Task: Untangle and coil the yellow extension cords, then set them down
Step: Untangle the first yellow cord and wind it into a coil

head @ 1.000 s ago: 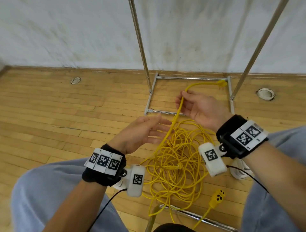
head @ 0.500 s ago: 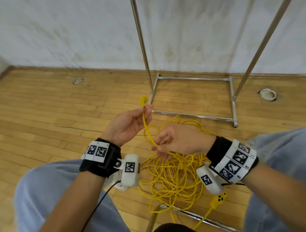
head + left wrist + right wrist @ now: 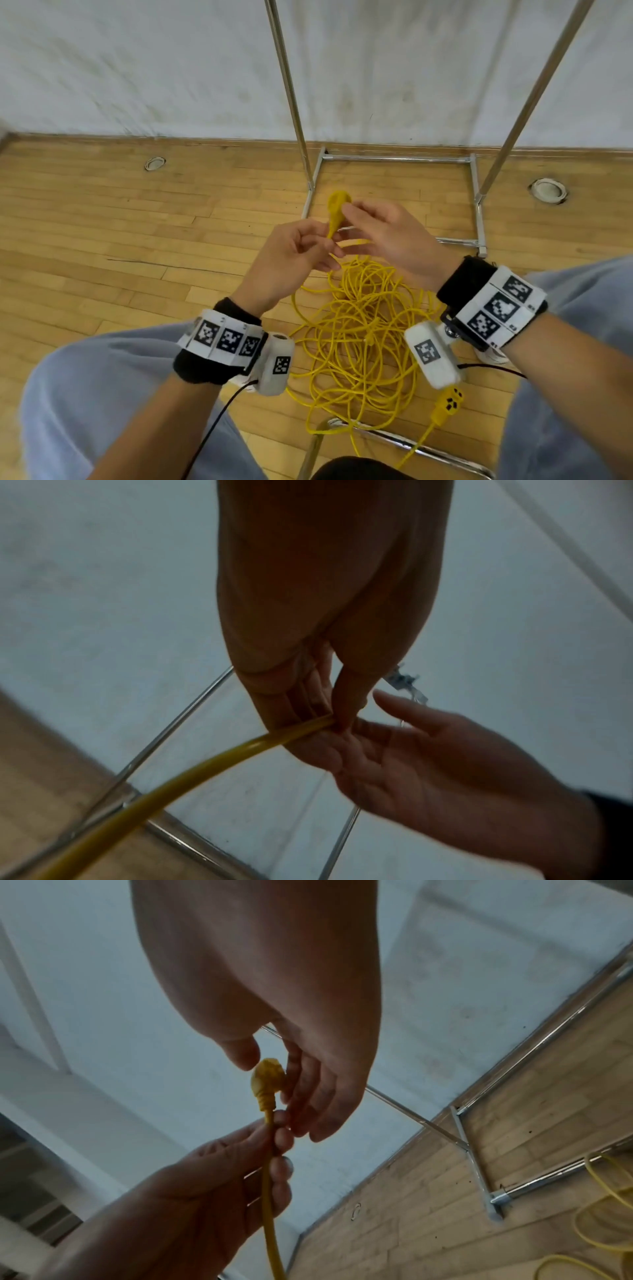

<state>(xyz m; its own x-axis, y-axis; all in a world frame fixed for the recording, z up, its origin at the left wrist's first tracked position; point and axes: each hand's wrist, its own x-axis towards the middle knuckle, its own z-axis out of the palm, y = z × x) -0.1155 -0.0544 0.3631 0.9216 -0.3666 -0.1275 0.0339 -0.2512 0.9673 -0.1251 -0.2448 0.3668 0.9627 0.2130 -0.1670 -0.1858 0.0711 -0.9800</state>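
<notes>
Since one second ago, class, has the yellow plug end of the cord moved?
Yes. The plug end has moved left: it was over the rack base's right rail, and now sits by its left rail, the cord pinched by the left hand.

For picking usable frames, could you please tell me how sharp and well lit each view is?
Head view: evenly lit, wall smeared by motion blur, cord pile sharp. Left wrist view: dim, left hand backlit and dark, cord soft. Right wrist view: brighter, plug slightly blurred, straight rack tubes bent by the lens.

head: high, downward | wrists: close, along fingers [image 3: 284, 1167] | shared: plug [image 3: 337, 209]
</notes>
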